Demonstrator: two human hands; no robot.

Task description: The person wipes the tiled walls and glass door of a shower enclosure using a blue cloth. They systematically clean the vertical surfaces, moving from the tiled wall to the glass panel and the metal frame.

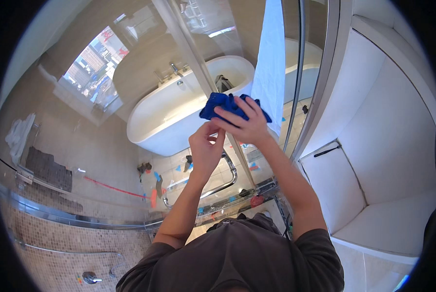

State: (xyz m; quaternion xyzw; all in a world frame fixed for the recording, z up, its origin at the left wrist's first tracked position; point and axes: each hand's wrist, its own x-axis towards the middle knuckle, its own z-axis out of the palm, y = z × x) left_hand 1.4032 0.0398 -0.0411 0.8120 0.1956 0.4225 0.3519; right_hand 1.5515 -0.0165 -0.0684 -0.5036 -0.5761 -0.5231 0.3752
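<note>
A bunched dark blue cloth (228,103) lies under the spread fingers of my right hand (245,122), against or close to the metal frame (196,51) of a glass shower panel. Just below and left of it, my left hand (207,144) is bent with thumb and fingertips near each other, close to the right fingertips. Whether something small is pinched there cannot be told. A chrome door handle (233,175) shows below my hands. Behind the glass stands a white oval bathtub (159,120) with a dark and light bag (223,84) in it.
Bits of blue and red tape (156,176) dot the tiled floor beyond the glass. A white sheet (271,65) hangs at the upper right. At right, a white recess (378,146) holds a thin black tool (327,151). A shower valve (90,277) is on the mosaic wall, lower left.
</note>
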